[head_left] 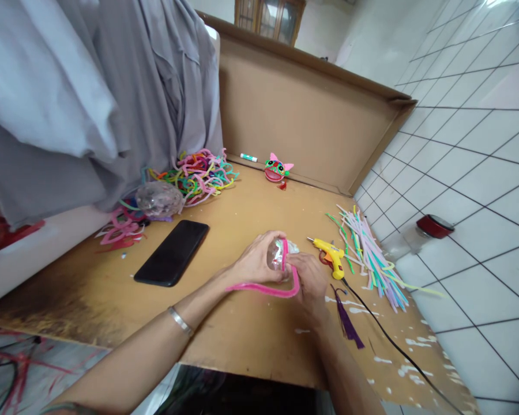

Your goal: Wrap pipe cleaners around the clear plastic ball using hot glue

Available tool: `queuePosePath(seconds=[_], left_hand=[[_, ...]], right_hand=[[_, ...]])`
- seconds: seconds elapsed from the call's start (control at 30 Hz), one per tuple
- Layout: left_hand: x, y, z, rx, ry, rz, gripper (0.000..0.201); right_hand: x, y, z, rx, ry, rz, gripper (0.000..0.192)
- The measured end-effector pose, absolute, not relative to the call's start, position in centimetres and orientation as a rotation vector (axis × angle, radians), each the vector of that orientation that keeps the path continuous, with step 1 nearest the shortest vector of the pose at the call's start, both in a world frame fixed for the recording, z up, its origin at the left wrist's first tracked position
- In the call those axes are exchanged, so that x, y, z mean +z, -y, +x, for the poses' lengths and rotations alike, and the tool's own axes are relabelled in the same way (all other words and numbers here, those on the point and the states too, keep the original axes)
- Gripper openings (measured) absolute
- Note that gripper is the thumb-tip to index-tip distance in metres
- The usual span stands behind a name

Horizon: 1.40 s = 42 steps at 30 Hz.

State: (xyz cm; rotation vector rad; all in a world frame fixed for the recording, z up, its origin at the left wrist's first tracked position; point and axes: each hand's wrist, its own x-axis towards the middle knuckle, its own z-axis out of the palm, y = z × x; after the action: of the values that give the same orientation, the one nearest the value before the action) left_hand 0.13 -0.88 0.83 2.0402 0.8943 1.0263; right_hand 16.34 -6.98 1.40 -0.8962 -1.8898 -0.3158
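Observation:
Near the middle of the table, my left hand [263,253] is wrapped round a rounded clear plastic piece [275,257] with a shiny surface. My right hand [310,278] pinches a bright pink pipe cleaner [268,290] against it. One part of the pipe cleaner runs up across the plastic; the long end curves below my hands toward my left wrist. Fingers cover part of the plastic, so its full shape is hidden. Just right of my hands lies a yellow hot glue gun [332,253], its nozzle pointing left.
A black phone [172,252] and a tangled pile of pipe cleaners [203,173] lie left. Straight pipe cleaners [374,256] and a purple tassel [348,321] lie right. A pink-eared decorated head [275,168] stands near the cardboard wall [303,109]. The glue gun's cord [384,333] crosses the right side.

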Motion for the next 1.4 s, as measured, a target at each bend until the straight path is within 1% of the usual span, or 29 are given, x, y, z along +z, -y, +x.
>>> queuePosePath(seconds=[0.23,0.73,1.0,1.2,1.4], left_hand=[[0.89,0.85,0.07,1.022,-0.835,2.023,0.066],[0.69,0.31,0.06,1.083,-0.742,2.109,0.058],[0.72,0.26,-0.12,1.022,-0.745,2.108,0.062],[0.34,0.22,-0.12,0.975,-0.756,2.173,0.076],[0.03,0.20,0.16,0.979,-0.765,2.220,0.082]], right_hand=[[1.10,6.81,16.54,-0.313,1.886,-0.911,0.019],[1.22,6.83,16.38,-0.314,1.878,-0.892,0.018],[1.24,6.76,16.54,-0.321,1.878,-0.896,0.022],[0.80,6.59,16.69,-0.305,1.859,-0.889,0.023],[0.87,6.62,16.55,-0.324,1.845,-0.902,0.020]])
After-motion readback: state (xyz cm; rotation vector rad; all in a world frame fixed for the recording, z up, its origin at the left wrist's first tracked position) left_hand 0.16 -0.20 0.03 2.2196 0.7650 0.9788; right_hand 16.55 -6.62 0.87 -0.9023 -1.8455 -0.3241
